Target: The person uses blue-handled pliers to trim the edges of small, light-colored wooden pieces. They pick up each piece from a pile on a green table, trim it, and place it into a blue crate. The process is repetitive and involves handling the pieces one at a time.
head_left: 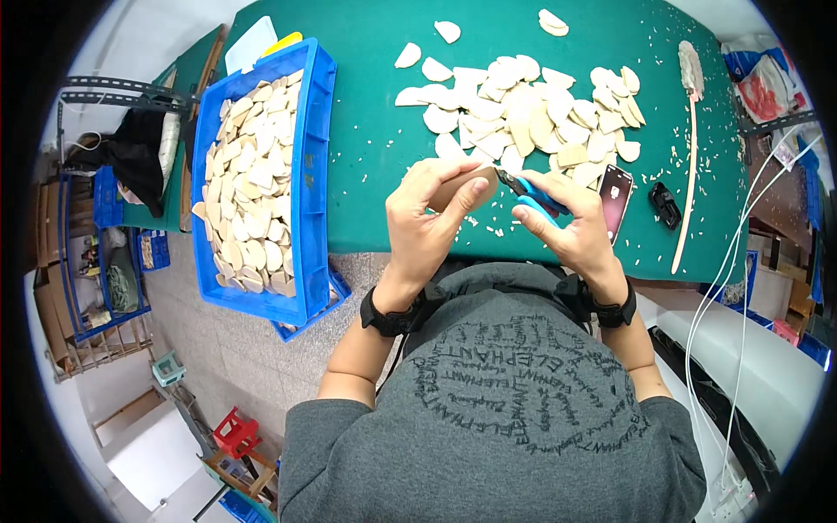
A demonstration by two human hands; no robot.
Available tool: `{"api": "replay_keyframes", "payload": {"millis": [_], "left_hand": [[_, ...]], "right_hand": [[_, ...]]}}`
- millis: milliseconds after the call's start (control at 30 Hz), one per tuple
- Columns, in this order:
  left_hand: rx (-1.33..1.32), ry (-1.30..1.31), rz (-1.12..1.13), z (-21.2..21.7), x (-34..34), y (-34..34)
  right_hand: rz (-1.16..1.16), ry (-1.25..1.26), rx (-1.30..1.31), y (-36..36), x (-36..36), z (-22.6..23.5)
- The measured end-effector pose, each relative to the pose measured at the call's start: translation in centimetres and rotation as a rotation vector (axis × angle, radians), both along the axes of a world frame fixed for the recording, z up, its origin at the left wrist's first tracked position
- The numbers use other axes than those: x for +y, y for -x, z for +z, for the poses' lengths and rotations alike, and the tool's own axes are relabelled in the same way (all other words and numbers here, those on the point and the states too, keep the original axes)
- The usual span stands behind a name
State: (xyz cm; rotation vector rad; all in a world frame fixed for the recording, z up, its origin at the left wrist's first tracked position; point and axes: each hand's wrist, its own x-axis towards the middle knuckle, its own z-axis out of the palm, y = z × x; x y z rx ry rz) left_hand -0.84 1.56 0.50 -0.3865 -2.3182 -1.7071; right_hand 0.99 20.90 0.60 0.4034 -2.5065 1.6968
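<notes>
My left hand (420, 218) is closed on a half-round, pale tan piece (455, 188), held up over the table's near edge between thumb and fingers. My right hand (577, 228) grips blue-handled nippers (542, 200), their dark jaws meeting the right edge of that piece. Whether the jaws are fully closed is too small to tell. Just beyond both hands spreads a heap of similar flat pale pieces (523, 109), some overlapping. A blue crate (316, 174) filled with more such pieces (253, 192) stands to the left of my left hand.
Small pale slivers are scattered over the green tabletop (375, 113). Right of my right hand lie a phone (615, 202), a small black object (664, 206) and a long stick with a pale, shaggy head (691, 74). White cables (728, 253) hang at the right.
</notes>
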Motion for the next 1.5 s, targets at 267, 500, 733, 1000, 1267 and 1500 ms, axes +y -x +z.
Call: {"api": "replay_keyframes", "payload": {"millis": [267,500,733,1000,1267,1500], "left_hand": [[-0.068,-0.037,-0.012,-0.4,-0.2,0.0],[-0.283,-0.205,0.197,-0.3,-4.2,-0.6],[0.018,0.514,1.032,-1.1,-20.8,0.0],[-0.004,0.718,0.192,-13.6,-11.5,16.3],[-0.23,0.931,0.012,-19.5,-8.4,20.5],[-0.932,-0.442,-0.235,-12.0,-8.4,12.3]], "right_hand": [[-0.026,-0.064,0.043,0.0,0.0,-0.8],[-0.117,0.196,-0.19,0.7,0.4,-2.7],[-0.124,0.184,-0.245,1.5,0.2,-4.3],[-0.242,0.146,-0.338,0.4,-0.3,-3.7],[-0.449,0.093,-0.389,-2.1,1.2,-3.5],[-0.31,0.106,-0.272,-0.2,0.0,-4.3]]}}
